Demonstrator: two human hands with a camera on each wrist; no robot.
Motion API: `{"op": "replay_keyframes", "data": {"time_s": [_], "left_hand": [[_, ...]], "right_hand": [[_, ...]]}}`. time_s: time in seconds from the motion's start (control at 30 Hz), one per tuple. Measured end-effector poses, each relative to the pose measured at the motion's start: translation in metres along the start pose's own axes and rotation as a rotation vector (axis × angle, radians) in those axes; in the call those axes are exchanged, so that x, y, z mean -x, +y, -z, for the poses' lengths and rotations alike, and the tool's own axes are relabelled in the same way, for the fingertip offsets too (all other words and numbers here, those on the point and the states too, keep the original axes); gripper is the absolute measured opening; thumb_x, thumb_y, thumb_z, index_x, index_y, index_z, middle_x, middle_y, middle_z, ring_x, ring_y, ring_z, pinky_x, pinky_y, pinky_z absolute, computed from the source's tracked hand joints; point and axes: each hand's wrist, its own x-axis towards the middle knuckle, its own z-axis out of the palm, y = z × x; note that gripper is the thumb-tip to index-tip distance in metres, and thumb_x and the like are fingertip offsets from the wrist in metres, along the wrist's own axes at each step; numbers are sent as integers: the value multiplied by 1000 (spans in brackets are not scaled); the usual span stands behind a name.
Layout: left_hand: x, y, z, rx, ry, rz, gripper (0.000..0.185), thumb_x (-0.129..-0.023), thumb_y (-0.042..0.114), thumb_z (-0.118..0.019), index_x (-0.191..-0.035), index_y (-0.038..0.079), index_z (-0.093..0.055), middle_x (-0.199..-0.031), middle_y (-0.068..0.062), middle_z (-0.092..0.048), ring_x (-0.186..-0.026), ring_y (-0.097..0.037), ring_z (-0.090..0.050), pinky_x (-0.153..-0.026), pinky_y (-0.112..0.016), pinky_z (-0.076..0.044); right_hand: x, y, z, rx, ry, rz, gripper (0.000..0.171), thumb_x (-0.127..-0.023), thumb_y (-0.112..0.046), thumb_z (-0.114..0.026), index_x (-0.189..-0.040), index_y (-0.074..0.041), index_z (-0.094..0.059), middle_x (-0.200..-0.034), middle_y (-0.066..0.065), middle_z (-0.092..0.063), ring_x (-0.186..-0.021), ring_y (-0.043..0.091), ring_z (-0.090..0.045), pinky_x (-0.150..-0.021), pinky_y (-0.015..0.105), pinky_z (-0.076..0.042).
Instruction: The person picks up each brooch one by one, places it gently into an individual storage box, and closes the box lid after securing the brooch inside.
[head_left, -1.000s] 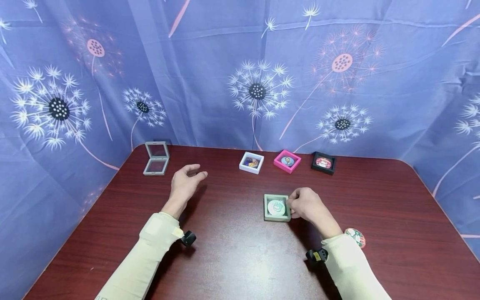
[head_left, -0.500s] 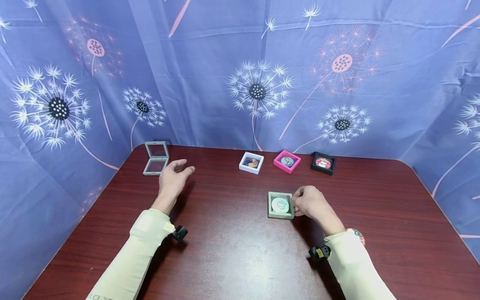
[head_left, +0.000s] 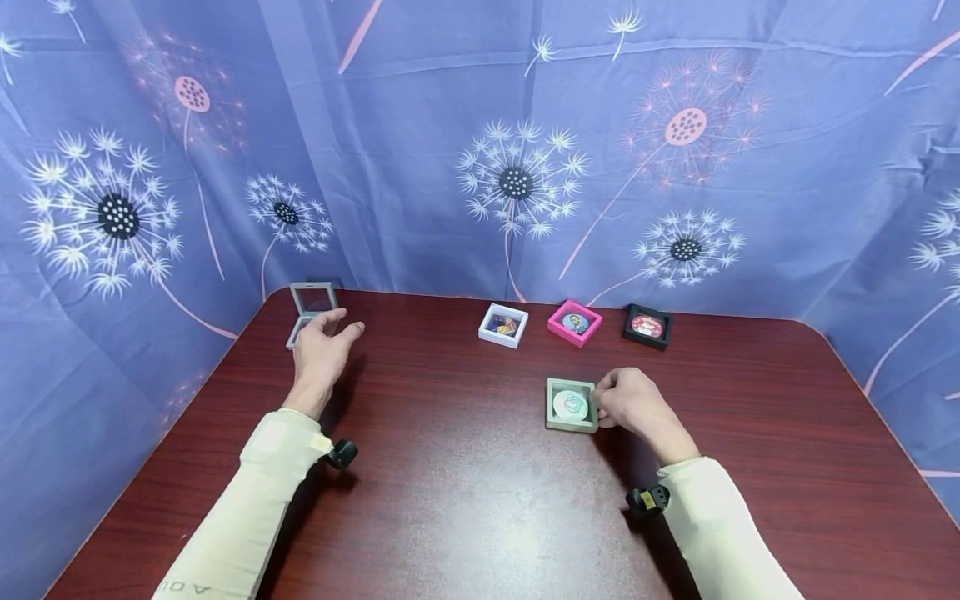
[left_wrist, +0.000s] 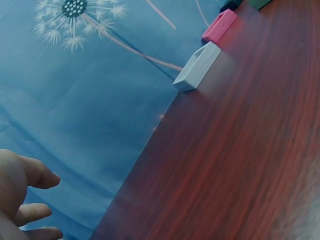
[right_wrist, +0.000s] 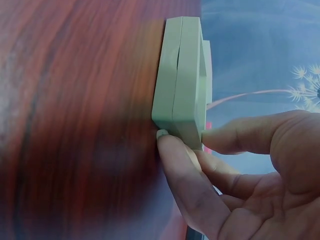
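Observation:
My right hand (head_left: 633,406) pinches the right edge of a square sage-green display frame (head_left: 572,405), which holds a round white badge with a green design. In the right wrist view, thumb and fingers grip a corner of the closed green frame (right_wrist: 179,75), low over the table. My left hand (head_left: 321,354) is at the far left with relaxed fingers, holding nothing. It overlaps an open grey frame (head_left: 312,297) in the head view, hiding most of that frame's lower half. Only the fingers and thumb (left_wrist: 37,172) of this hand show in the left wrist view.
Along the back edge of the dark red-brown table (head_left: 420,500) lie a white frame (head_left: 503,325), a pink frame (head_left: 574,322) and a black frame (head_left: 647,326), each with a picture inside. A blue dandelion-print cloth (head_left: 420,150) hangs behind and beside the table.
My left hand has moved left to the open grey frame. My right hand has shifted the green frame slightly right and back. The right sleeve now hides a round badge on the table.

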Motion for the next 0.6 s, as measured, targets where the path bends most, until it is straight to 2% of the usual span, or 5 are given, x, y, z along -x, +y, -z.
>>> {"op": "replay_keyframes", "data": {"time_s": [0.23, 0.47, 0.6], "left_hand": [[-7, -2, 8, -46, 69, 4, 51, -95, 25, -75, -141, 5, -67, -136, -23, -66, -130, -38, -56, -112, -48, -42], [-15, -5, 18, -65, 95, 12, 54, -94, 26, -74, -145, 7, -65, -134, -22, -68, -129, -37, -57, -113, -48, -42], [-21, -8, 23, -87, 117, 4, 54, -94, 26, -72, -145, 7, -65, -136, -23, -67, -128, -38, -58, -112, -48, -43]], "right_hand": [[4, -2, 4, 19, 17, -12, 19, -103, -5, -60, -103, 13, -67, -89, 20, -68, -66, 19, -72, -64, 35, -65], [4, 0, 8, 29, 25, -11, 18, -102, -4, -60, -101, 13, -67, -93, 21, -68, -67, 18, -72, -65, 35, -65], [4, 2, 10, 29, 30, -17, 18, -102, -4, -60, -103, 13, -67, -87, 18, -67, -66, 17, -71, -65, 35, -64]]}}
